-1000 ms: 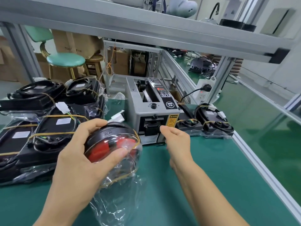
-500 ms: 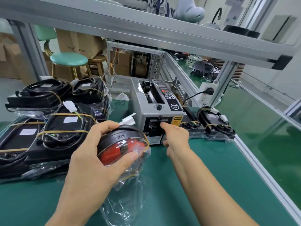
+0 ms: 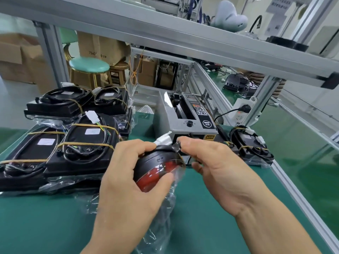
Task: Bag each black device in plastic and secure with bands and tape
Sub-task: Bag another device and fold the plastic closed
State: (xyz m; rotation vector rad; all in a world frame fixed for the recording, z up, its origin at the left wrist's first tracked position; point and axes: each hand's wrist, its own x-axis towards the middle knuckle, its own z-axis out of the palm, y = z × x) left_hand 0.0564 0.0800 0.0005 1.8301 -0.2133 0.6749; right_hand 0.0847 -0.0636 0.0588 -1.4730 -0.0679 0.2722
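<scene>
left hand (image 3: 126, 182) grips the bagged black device (image 3: 157, 166), fingers curled round it, holding it above the green tabletop (image 3: 45, 226), presumably to steady it for taping. right hand (image 3: 216, 169) pinches a small clear piece, apparently tape (image 3: 176, 146), at the device's top edge, just before the tape dispenser (image 3: 185, 121). banded, bagged devices (image 3: 73, 143) lie stacked to the left.

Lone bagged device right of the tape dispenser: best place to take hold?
Take the bagged device across its long black body, coming from above. It lies flat on the green mat, cable coiled and banded on top. Its left end sits close to the tape dispenser, so come in from the open right side.
</scene>
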